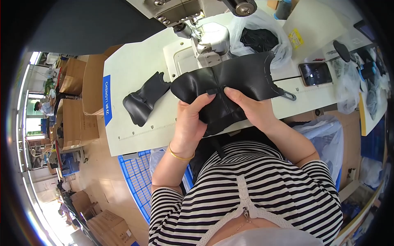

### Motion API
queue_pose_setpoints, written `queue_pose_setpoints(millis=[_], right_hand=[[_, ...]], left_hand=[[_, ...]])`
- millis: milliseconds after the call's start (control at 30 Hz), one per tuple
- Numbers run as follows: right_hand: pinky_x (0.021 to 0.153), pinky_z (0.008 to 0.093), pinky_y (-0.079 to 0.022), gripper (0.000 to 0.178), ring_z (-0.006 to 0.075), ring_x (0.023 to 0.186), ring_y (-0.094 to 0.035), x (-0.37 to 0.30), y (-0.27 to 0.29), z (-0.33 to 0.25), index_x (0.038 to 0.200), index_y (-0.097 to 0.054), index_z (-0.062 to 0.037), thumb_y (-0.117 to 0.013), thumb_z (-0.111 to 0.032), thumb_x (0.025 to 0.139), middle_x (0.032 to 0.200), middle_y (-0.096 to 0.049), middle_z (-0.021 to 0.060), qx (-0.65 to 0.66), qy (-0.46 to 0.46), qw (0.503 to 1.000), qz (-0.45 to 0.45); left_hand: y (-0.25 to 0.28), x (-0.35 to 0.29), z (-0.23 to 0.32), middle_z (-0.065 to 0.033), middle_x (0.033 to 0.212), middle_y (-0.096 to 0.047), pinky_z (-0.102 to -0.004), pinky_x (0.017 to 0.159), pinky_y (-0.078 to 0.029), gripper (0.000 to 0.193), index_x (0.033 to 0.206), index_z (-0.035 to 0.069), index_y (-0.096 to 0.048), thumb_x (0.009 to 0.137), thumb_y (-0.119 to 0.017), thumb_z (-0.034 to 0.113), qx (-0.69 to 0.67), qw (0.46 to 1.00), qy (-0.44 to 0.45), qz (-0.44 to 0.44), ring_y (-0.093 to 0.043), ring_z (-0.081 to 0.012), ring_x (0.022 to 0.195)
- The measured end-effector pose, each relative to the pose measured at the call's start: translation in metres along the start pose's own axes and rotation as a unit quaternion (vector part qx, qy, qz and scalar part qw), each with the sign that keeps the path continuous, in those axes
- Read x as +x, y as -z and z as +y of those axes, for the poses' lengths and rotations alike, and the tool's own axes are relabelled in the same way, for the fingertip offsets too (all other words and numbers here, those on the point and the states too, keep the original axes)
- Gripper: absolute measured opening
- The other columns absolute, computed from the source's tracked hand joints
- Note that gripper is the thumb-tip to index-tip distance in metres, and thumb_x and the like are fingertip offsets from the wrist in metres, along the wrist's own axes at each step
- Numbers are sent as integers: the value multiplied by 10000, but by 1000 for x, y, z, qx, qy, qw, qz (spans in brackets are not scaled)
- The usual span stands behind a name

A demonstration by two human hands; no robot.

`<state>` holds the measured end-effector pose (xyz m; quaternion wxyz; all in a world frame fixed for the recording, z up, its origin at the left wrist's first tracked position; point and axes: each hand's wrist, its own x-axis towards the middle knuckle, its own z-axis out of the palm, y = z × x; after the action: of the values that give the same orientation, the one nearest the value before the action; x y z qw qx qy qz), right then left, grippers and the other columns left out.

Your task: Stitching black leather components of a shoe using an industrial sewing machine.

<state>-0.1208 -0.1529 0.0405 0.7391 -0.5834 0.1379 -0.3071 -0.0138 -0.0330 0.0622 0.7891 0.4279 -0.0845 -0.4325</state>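
Both my hands hold a black leather piece (242, 76) that looks like a boot upper, just in front of the sewing machine (211, 47). A seam runs down its middle, with a small black tab beside it. My left hand (191, 119) grips the lower left part, thumb pressed on the tab. On the other side of the seam, my right hand (252, 108) pinches the leather with its thumb on top. The fingers of both hands are mostly hidden behind the piece. A second similar black piece (145, 100) lies on the white table (123, 78) to the left.
Behind the held piece stands a clear plastic bag (242, 28) with black material inside. A phone (315, 74) lies at the right, near a metal-looking loop (289, 95). Below the table's left edge is a blue plastic basket (137, 180). Cardboard boxes (78, 123) stand farther left.
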Motion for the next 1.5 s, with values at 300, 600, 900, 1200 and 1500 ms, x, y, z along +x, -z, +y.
queue_pose_setpoints(millis=[300, 600, 900, 1200, 1500], right_hand=[[782, 245, -503, 243, 108, 877, -590, -2, -1, -2, 1093, -578, 12, -646, -31, 864, 995, -616, 47, -10, 2, 1000, -10], [748, 227, -492, 238, 79, 866, -570, 0, -2, 1, 1091, -577, -4, -649, -60, 871, 987, -611, 27, 74, -31, 997, 13], [786, 244, -498, 250, 109, 892, -590, 3, -3, 0, 1096, -585, -2, -647, -8, 853, 1010, -615, 35, 12, 13, 1000, -9], [801, 245, -493, 277, 114, 916, -585, 2, -4, -1, 1133, -565, 0, -633, 1, 864, 1031, -611, 44, 26, 36, 999, -9], [788, 234, -490, 226, 96, 883, -586, 0, -2, 1, 1073, -600, -1, -617, 39, 852, 1000, -620, 34, 46, -10, 999, 21]], left_hand=[[-2, 1, -2, -78, 967, -651, -303, 778, -549, 272, 1053, 32, -601, 802, -666, -52, 30, 999, -17, 1, -646, -172, 867], [-5, 1, -8, -90, 955, -658, -291, 744, -553, 258, 1025, 5, -608, 787, -660, -79, 35, 996, -72, 27, -653, -170, 829], [-10, -4, -10, -75, 969, -655, -276, 767, -535, 256, 1031, 6, -611, 795, -658, -81, 64, 988, -140, 32, -640, -148, 847], [-13, -3, -8, -71, 925, -661, -263, 725, -536, 234, 983, -4, -619, 776, -652, -107, 60, 989, -127, 48, -645, -141, 800], [-11, 1, -13, -72, 898, -670, -258, 717, -536, 225, 951, -10, -635, 757, -650, -124, 83, 984, -148, 52, -649, -139, 783]])
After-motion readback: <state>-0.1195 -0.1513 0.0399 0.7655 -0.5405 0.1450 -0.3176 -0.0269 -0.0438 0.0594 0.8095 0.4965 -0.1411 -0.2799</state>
